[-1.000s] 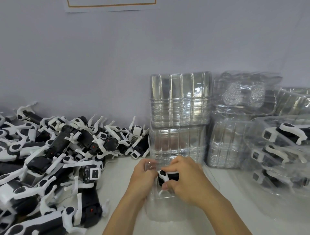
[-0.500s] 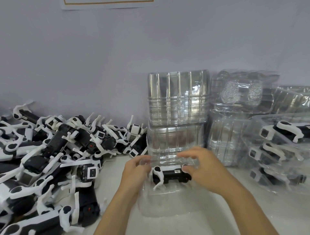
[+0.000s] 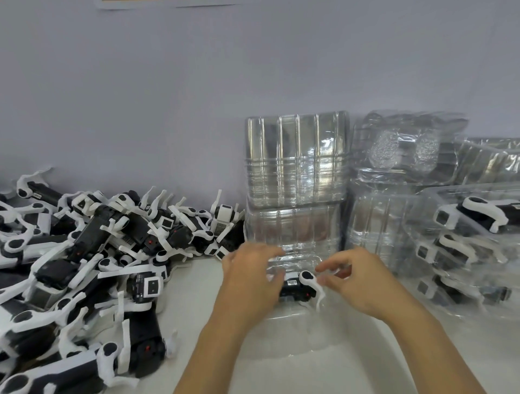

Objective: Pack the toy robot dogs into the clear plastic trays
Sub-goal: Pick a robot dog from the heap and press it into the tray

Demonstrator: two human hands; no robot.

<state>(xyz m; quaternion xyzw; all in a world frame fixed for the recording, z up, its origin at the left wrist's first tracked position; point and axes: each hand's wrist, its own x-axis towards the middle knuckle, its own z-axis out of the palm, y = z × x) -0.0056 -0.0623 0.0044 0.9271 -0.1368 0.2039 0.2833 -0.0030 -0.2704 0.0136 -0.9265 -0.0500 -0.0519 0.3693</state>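
Left hand (image 3: 250, 277) curls over the black-and-white toy dog (image 3: 298, 286), apparently gripping it (blur hides contact); right hand (image 3: 358, 277) hovers just beside, fingers loosely spread. Press it evenly into the thin, glossy clear tray (image 3: 295, 334) beneath. Beyond stand ribbed tray stacks (image 3: 295, 166).

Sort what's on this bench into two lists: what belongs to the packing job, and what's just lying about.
In the job:
- toy dog between both hands
- clear tray under it
- left hand, on the dog
- right hand, fingers curled by the dog's leg
- dog pile
- empty tray stacks
- packed trays

Lying about:
- paper on the wall
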